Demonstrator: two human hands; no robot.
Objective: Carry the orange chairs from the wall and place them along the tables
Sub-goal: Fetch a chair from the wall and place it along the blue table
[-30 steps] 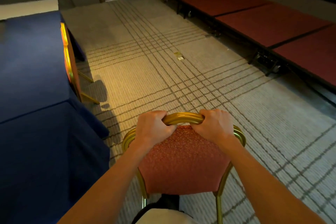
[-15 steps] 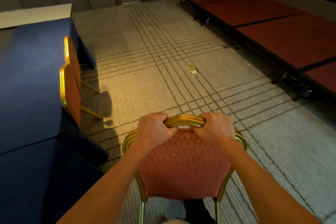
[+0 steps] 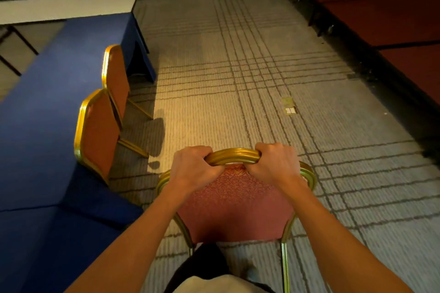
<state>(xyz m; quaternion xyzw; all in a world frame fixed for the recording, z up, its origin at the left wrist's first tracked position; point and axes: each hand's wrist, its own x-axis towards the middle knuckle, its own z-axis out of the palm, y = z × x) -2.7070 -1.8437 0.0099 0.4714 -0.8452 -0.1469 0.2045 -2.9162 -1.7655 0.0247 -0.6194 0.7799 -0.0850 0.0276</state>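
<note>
Blue tabletop (image 3: 35,102): draped in cloth down to the floor, running along the left side toward the far wall.
White tabletop (image 3: 66,7): bare, at the far left, beyond the blue one.
Near placed chair (image 3: 97,133): upright against the blue cloth, back turned to the aisle.
Far placed chair (image 3: 116,78): just beside the near one, in the same row, facing the same way.
Left hand (image 3: 192,169): clamped on the gold top rail, fingers (image 3: 204,153) curled round it.
Carried chair (image 3: 235,202): centre foreground, before the body, backrest toward the camera, near the cloth's corner and short of the row; legs on or off the carpet, impossible to tell.
Right hand (image 3: 276,164): same tight wrap on the rail, close beside the left.
Carpet (image 3: 238,66): striped, open aisle ahead.
Red platforms (image 3: 392,19): along the right, well apart from the chair.
Step in hand: probably the carry, with a third chair brought up to the row.
Next move: likely a swing left, seat turned toward the tabletop, then a set-down beside the near placed chair, clear of its splayed rear legs and the hanging cloth.
</note>
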